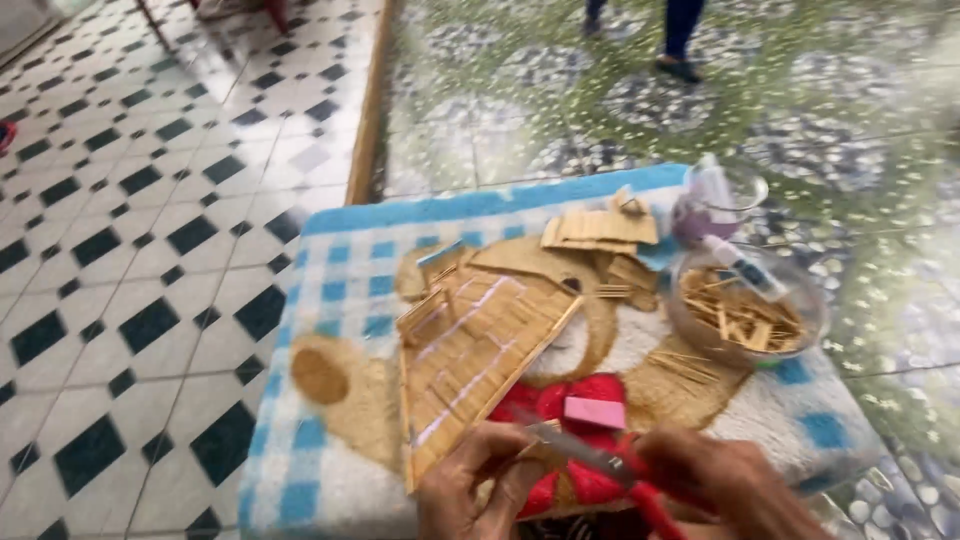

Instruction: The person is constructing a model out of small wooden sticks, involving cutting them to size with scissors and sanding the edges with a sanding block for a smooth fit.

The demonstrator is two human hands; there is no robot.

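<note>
Blue checked towel; left hand gripping stick panel, right hand clamped on red cutter.

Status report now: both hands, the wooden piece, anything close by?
Left hand pinches small stick piece. Right hand holds red-handled cutter, blade at that piece. Stick panel lies beside; pink block near the blade.

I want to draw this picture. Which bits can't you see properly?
Head view:
- Right hand and left hand: cut off by the bottom edge.
- Knife: blurred; the hand hides the red handle.
- Bowl of sticks: blurred.
- Person behind: top edge cuts off all but the legs.
</note>
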